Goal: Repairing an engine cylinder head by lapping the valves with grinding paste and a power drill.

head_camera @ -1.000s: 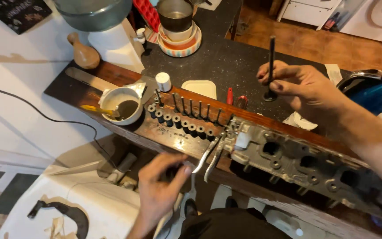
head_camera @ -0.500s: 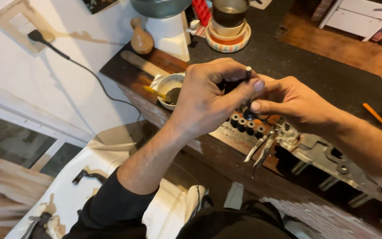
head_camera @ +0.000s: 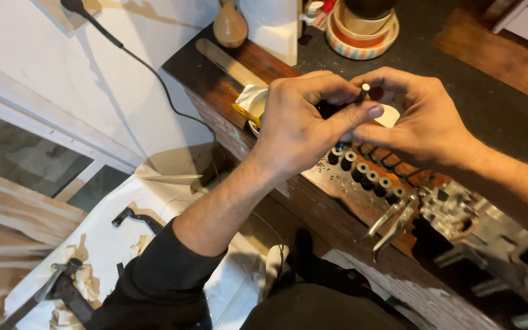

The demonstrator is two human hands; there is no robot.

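Note:
My left hand (head_camera: 304, 125) and my right hand (head_camera: 414, 119) meet above the bench, both pinching a thin dark engine valve (head_camera: 362, 93) whose pale stem tip shows between my fingers. Under them lies a wooden holder (head_camera: 368, 177) with a row of black valves standing in its holes. A metal cylinder head (head_camera: 478, 223) rests to the right of it, with silver pliers (head_camera: 389, 221) lying against its near end. A small bowl with a white rag (head_camera: 250, 101) is partly hidden behind my left hand.
A brown gourd-shaped pot (head_camera: 230, 25), a flat wooden stick (head_camera: 230, 62) and stacked striped bowls (head_camera: 362, 30) stand at the back of the dark bench. A black cable (head_camera: 148, 70) runs down the white wall. Dark tools lie on white sheeting (head_camera: 129, 244) on the floor.
A second ago my left hand was down by the pliers and my right hand held the valve alone. The left hand has since come up and joined the right on the valve.

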